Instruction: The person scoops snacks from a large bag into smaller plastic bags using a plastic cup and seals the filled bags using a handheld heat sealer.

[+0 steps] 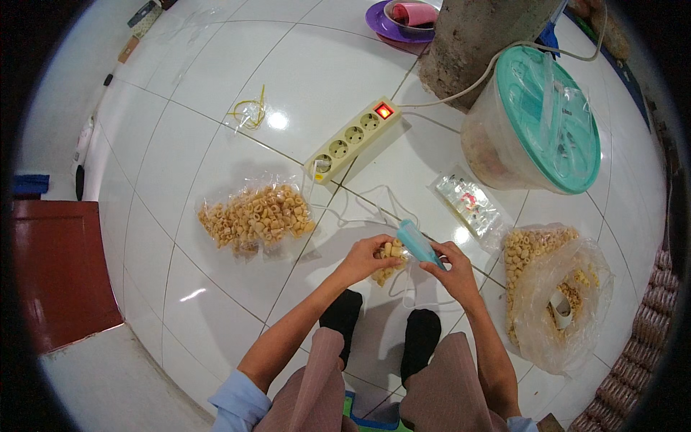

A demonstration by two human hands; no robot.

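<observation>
Between my feet and the power strip, my left hand [371, 260] grips a small clear plastic bag of ring-shaped snacks [390, 259]. My right hand [452, 270] is closed around a light-blue handheld bag sealer [418, 243], tilted so its far end meets the bag's upper edge. Whether the bag's edge lies inside the sealer's jaws cannot be made out. A white cord [407, 286] loops on the floor below the sealer. To the left lies a pile of filled clear snack bags [256, 216].
A cream power strip [353, 140] with a lit red switch lies ahead. On the right are a large open snack bag holding a white scoop [561, 310], a packet of clear plastic bags [469, 202] and a teal-lidded tub [572, 119]. A concrete pillar [480, 43] stands behind.
</observation>
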